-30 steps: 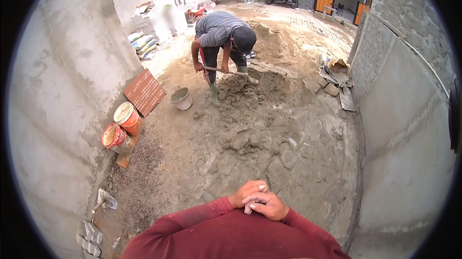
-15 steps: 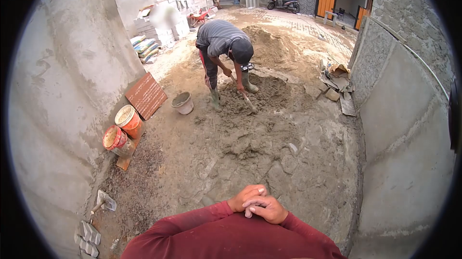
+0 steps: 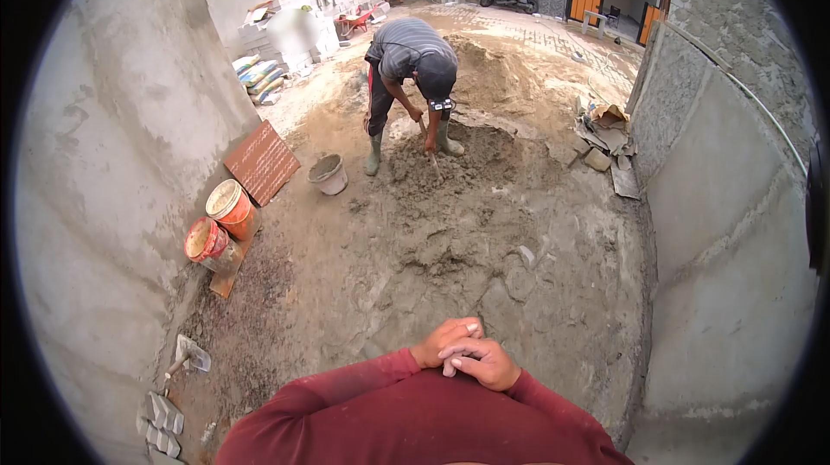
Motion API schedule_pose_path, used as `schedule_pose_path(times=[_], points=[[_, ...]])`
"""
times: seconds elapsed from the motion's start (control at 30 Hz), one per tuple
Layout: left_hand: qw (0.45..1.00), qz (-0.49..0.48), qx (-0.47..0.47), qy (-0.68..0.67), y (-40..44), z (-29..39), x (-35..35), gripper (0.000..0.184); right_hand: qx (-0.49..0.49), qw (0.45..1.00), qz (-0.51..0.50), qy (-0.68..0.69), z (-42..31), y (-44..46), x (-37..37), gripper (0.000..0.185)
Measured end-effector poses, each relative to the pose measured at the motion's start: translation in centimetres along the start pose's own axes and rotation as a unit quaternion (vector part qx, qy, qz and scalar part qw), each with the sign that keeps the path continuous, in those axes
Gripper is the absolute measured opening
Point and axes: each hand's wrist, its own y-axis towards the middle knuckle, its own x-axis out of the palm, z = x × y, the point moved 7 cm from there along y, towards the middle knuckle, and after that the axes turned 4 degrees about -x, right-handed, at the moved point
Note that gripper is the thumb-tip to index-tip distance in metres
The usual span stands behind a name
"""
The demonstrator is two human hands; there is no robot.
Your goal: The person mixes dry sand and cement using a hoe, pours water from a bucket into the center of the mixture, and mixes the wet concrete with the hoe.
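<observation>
wet grey mortar is seen spread over the ground between two rough plastered walls, its surface lumpy and darker around a churned mound, flatter and smeared toward the near edge, with a pale chip lodged in it. beyond the near edge, the left hand and the right hand are held clasped in front of a dark red shirt, well apart from the mound; the fingers are kept narrow, folded together, those of the right laid over the left. at the mound, a long-handled tool is gripped by a bent co-worker in a striped grey top and green boots, its head sunk in the mix. beside the co-worker, a grey bucket is stood upright on the ground, with grey mix visible inside. by the wall, two splattered orange buckets are set together on a plank: the farther bucket is rimmed in pale crust, the nearer bucket in red, its inside coated pale; how much is held in either cannot be told. farther back, a red wheelbarrow is parked by stacked blocks, its load too small to be made out.
</observation>
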Motion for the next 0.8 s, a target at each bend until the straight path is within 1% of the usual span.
schedule_pose_path(times=[0.07,0.2,0.27,0.4,0.47,0.6,0.67,0.7,0.77,0.8], points=[[0.999,0.041,0.003,-0.022,0.1,0.9,0.4,0.037,0.014,1.0,0.003,0.0,0.1,-0.1,-0.2,0.022],[0.997,0.037,-0.003,-0.068,0.3,0.3,0.7,0.036,0.003,1.0,0.002,-0.006,0.1,-0.2,-0.2,0.022],[0.999,-0.014,0.039,0.018,0.1,1.0,0.5,0.033,0.01,1.0,-0.008,-0.017,0.0,-0.2,0.1,0.021],[0.999,-0.03,0.028,0.034,-0.1,0.5,0.4,0.036,0.013,1.0,-0.004,-0.009,0.0,-0.2,0.3,0.021],[0.998,0.011,-0.011,-0.056,-0.1,0.2,0.7,0.037,0.008,1.0,0.0,-0.011,0.1,-0.2,0.1,0.022],[0.997,0.016,-0.012,-0.081,-0.2,0.0,0.9,0.038,0.012,1.0,-0.001,-0.009,0.5,-0.4,0.1,0.022],[1.0,0.0,-0.005,-0.008,-0.4,-0.2,0.5,0.037,0.003,1.0,-0.016,-0.006,0.3,-0.3,0.6,0.022],[1.0,-0.001,-0.005,-0.007,-0.5,-0.3,0.3,0.037,0.002,1.0,-0.016,-0.007,0.3,-0.3,0.7,0.022],[0.997,-0.012,0.055,0.049,-0.7,0.4,0.3,0.033,-0.001,1.0,-0.019,-0.01,0.2,-0.3,0.9,0.022],[0.997,-0.013,0.055,0.049,-0.8,0.5,0.3,0.033,-0.001,1.0,-0.019,-0.01,0.3,-0.4,0.9,0.022]])
